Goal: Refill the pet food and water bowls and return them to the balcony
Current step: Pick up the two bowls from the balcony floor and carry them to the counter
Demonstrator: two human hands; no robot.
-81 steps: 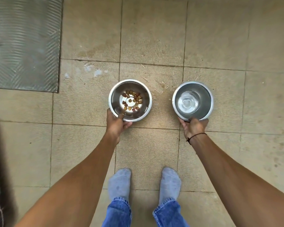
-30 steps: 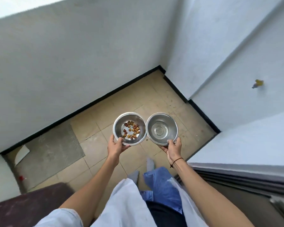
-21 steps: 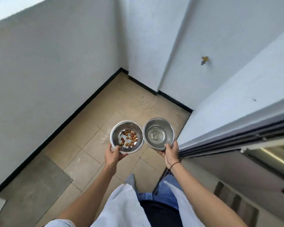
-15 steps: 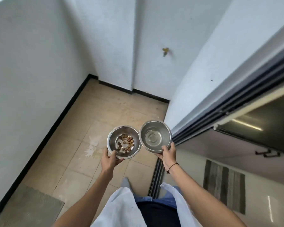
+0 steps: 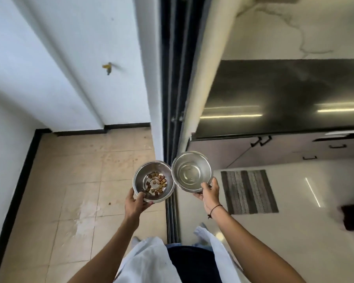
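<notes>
I carry two steel bowls side by side at waist height, their rims touching. The food bowl holds a few brown kibble pieces on its bottom; my left hand grips its near rim, thumb inside. The water bowl holds a little clear water; my right hand grips its near rim, thumb over the edge. Both bowls hang above the sliding-door track between the balcony and the room.
Beige balcony tiles lie to the left, walled in white, with a yellow tap on the wall. The dark door frame stands straight ahead. To the right lie a glossy indoor floor, a striped mat and cabinets.
I have lifted both bowls off the balcony floor, stood up and turned right. The view has swung from the balcony corner to the doorway, and the room inside now fills the right half.
</notes>
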